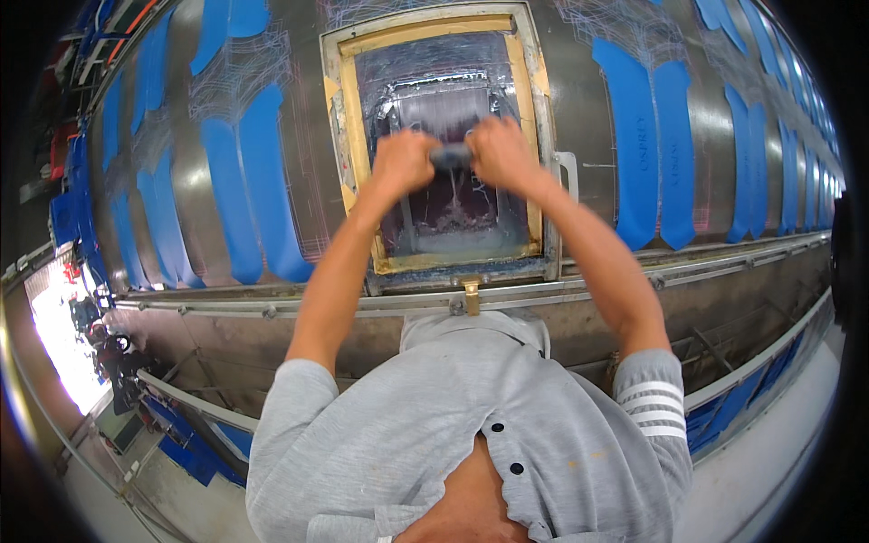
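A framed printing screen [547,118] lies on the long dark table, its inner border lined with yellowish tape. Both my arms reach over it. My left hand [405,163] and my right hand [501,152] are closed around the two ends of a squeegee [451,157], whose dark grey handle shows between them. The fingers mostly hide the rest of the tool, including its blade. Below the squeegee, the mesh [453,213] looks dark and wet with smeared ink. Shiny tape or film edges surround the paler print area above it.
Blue cut fabric pieces [625,145] lie in pairs on the table [570,72] to both sides. A metal rail [697,267] runs along the near edge, with a brass-coloured bracket [472,297] at the screen. A pale handle [568,172] juts from the frame's right side.
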`<state>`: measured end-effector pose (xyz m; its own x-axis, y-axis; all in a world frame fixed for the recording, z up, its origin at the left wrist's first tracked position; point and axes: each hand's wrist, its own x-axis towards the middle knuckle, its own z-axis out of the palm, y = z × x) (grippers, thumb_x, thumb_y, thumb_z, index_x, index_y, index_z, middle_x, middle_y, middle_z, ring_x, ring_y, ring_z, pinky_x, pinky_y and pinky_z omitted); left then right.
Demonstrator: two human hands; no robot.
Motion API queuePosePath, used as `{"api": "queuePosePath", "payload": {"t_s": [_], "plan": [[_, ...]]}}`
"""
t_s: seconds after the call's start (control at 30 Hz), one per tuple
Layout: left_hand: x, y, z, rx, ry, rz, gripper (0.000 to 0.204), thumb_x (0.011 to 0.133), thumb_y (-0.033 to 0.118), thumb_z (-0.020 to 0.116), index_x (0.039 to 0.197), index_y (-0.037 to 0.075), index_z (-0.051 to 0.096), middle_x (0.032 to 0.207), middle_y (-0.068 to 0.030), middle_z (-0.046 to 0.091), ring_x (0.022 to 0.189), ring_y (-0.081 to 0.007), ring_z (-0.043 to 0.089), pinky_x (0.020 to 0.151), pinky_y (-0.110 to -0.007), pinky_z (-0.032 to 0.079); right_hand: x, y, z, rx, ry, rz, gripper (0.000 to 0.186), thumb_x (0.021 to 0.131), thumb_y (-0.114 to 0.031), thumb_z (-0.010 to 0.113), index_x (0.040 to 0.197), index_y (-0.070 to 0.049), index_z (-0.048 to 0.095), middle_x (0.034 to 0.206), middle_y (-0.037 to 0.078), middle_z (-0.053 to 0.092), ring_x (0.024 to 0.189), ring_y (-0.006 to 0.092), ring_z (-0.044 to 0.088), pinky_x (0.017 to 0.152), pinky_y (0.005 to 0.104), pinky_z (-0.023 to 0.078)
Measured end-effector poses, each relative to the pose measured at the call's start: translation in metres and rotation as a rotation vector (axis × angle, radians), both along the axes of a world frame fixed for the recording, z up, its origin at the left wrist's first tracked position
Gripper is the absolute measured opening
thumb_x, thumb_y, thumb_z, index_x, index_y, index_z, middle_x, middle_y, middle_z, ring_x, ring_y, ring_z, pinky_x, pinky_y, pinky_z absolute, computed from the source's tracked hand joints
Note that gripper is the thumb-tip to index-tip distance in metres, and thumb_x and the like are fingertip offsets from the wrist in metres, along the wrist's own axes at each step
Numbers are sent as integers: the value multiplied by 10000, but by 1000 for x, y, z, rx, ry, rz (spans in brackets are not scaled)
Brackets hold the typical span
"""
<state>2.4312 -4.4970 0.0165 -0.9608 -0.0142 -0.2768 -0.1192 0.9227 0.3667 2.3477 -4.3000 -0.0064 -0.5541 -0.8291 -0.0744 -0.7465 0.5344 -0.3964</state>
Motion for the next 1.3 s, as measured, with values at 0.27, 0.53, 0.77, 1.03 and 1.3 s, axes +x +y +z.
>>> {"api": "queuePosePath", "payload": {"t_s": [0.27, 0.53, 0.77, 1.03, 1.3], "plan": [[-123, -41, -5, -59, 59, -8, 324, 749, 117, 639, 1006, 203, 817, 873, -170, 753, 836, -384, 730, 762, -492, 586, -121, -46, -19, -73, 50, -42, 127, 774, -133, 644, 840, -93, 745, 876, 142, 730, 962, 345, 684, 907, 540, 518], [64, 26, -12, 92, 133, 18, 385, 715, 0, 619, 1008, 164, 809, 968, -104, 773, 841, -326, 739, 735, -433, 592, 62, 23, 8, -78, -6, -23, 165, 725, -73, 710, 887, -60, 685, 961, 109, 669, 1078, 282, 621, 1102, 530, 405], [164, 77, -6, 123, 134, 22, 391, 723, -22, 636, 1063, 114, 771, 1093, -62, 771, 996, -275, 737, 790, -403, 598, 151, 78, 12, -148, -225, -48, 308, 797, -286, 756, 1001, -56, 728, 1123, 118, 691, 1183, 319, 588, 1145, 607, 356], [150, 81, 2, 103, 43, -30, 442, 713, -29, 637, 1102, 126, 777, 1146, -56, 766, 1018, -278, 733, 827, -395, 594, 15, 126, -54, -191, -125, -1004, 386, 970, -399, 623, 1187, -92, 711, 1059, 202, 754, 1001, 414, 704, 901, 505, 511], [192, 51, 3, 205, 254, 28, 411, 727, -41, 631, 1092, 96, 760, 1138, -79, 763, 1044, -289, 725, 823, -413, 594, 18, 93, -24, -359, -55, -1020, 362, 975, -355, 599, 919, -38, 764, 897, 220, 737, 857, 449, 694, 758, 515, 518]]}}
